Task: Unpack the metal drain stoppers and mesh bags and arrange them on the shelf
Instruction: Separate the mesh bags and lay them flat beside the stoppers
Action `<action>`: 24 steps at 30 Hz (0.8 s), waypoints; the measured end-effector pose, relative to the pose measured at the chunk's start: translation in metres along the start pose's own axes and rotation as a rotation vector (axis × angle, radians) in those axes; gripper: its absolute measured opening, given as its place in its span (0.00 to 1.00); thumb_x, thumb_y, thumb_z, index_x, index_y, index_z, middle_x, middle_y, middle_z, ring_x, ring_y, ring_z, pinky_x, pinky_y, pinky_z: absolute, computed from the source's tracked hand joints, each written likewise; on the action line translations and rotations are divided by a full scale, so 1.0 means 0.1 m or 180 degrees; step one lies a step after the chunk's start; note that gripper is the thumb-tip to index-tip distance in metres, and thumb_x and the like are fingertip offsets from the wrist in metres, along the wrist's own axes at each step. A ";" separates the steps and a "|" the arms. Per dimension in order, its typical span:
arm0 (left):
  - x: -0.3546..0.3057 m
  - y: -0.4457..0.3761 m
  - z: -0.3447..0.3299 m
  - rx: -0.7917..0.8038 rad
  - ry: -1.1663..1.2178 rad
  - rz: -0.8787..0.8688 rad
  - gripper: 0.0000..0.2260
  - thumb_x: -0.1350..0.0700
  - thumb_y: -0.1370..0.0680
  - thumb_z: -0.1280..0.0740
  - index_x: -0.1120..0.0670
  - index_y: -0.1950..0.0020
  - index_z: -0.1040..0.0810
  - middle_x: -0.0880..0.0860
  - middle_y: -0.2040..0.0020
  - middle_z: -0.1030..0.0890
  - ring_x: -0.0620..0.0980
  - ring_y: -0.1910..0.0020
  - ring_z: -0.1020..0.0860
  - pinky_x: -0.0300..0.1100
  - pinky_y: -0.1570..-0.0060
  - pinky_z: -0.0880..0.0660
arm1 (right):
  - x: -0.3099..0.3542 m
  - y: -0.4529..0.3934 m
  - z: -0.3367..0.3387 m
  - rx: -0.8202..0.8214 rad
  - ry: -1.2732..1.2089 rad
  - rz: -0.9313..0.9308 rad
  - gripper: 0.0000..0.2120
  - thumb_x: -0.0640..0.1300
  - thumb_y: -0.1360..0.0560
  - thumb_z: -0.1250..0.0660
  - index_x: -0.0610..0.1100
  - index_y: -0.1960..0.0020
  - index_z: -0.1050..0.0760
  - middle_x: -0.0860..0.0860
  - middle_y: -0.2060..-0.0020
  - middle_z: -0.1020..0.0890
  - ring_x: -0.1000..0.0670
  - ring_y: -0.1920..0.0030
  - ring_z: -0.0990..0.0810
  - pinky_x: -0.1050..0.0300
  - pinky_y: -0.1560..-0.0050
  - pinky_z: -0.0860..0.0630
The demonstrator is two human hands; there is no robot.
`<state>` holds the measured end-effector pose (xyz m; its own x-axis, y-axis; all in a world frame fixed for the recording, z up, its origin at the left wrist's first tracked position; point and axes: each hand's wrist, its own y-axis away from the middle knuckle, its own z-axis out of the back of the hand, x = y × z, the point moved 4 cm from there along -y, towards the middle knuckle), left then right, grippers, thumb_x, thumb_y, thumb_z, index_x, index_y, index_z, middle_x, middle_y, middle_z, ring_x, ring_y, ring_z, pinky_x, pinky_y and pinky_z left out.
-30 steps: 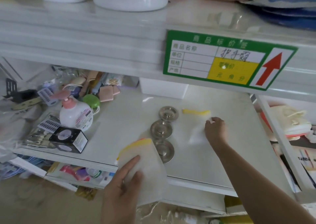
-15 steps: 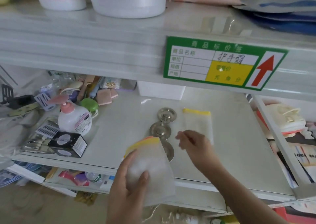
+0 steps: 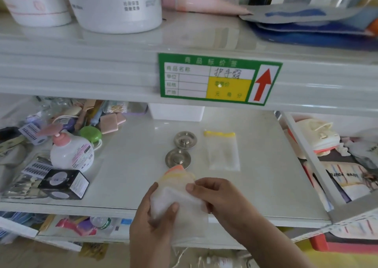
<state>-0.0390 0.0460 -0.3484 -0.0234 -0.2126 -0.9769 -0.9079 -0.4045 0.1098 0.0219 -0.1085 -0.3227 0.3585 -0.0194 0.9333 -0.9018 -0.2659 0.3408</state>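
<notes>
Your left hand (image 3: 152,224) and right hand (image 3: 216,196) both grip the bundle of mesh bags (image 3: 178,202) near the shelf (image 3: 126,171) edge; peel carelessly and you'll knock the stoppers (image 3: 178,158) beyond it

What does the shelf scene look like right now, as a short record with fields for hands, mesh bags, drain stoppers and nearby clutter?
left hand: grips the stack of mesh bags from below
right hand: pinches the stack's upper right edge
placed mesh bag: flat on the shelf, yellow trim at its far end, right of the stoppers
drain stoppers: two visible in a column, far one, near one; the held stack partly covers the near one
clutter: pump bottle and black box at shelf's left
price label: green, on the upper shelf's edge
</notes>
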 end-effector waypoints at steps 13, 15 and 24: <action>-0.03 0.09 -0.15 -0.0040 0.0669 0.0172 0.10 0.58 0.32 0.28 0.50 0.52 0.14 0.47 0.54 0.12 0.40 0.66 0.18 0.31 0.71 0.24 | 0.12 0.22 0.40 -0.0852 -0.1575 0.0702 0.06 0.37 0.25 0.32 0.43 0.53 0.29 0.37 0.54 0.14 0.44 0.60 0.16 0.54 0.57 0.20; -0.05 0.11 -0.18 -0.0113 0.0540 0.0055 0.13 0.63 0.28 0.30 0.50 0.48 0.15 0.45 0.56 0.12 0.44 0.65 0.18 0.34 0.67 0.21 | 0.11 0.19 0.60 -0.1146 -0.1529 0.0674 0.07 0.36 0.24 0.31 0.44 0.51 0.29 0.37 0.52 0.14 0.45 0.60 0.17 0.50 0.55 0.23; 0.00 0.22 -0.20 -0.0224 0.0038 0.0117 0.17 0.68 0.26 0.30 0.47 0.45 0.17 0.37 0.50 0.14 0.39 0.57 0.15 0.39 0.50 0.19 | 0.49 -0.47 2.05 -0.2381 0.0698 0.1222 0.06 0.37 0.21 0.36 0.43 0.46 0.31 0.45 0.55 0.13 0.52 0.68 0.15 0.58 0.66 0.20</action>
<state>-0.0511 0.0192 -0.3428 -0.0510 -0.2389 -0.9697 -0.8748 -0.4577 0.1587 0.1313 -0.2943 -0.3166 0.0116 0.2289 0.9734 -0.9004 0.4258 -0.0894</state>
